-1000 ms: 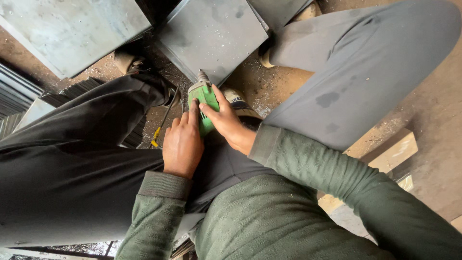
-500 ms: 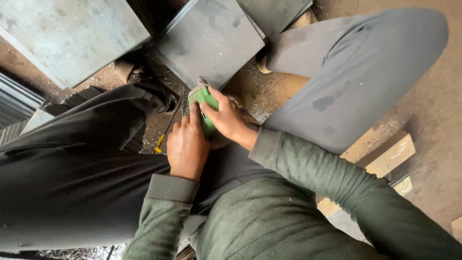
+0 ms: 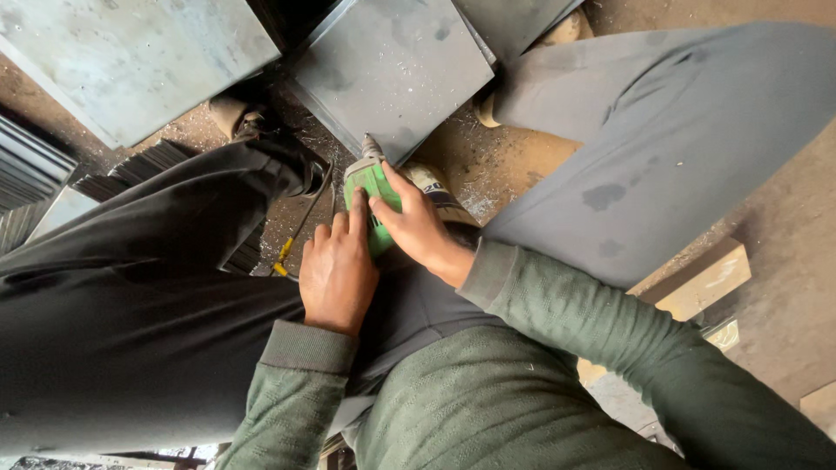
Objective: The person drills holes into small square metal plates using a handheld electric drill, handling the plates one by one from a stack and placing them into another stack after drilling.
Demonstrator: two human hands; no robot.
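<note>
Both hands, the left hand point(image 3: 338, 271) and right hand point(image 3: 416, 224), were closed around a green plastic power drill point(image 3: 373, 198) between the knees, its bit apparently touching a grey steel plate point(image 3: 392, 74); the tip could skid off, gouging the surface.

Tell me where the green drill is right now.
The green drill sits upper-middle of the head view, gripped between the left hand and right hand, between the person's legs, its tip at the corner of a grey metal sheet.
</note>
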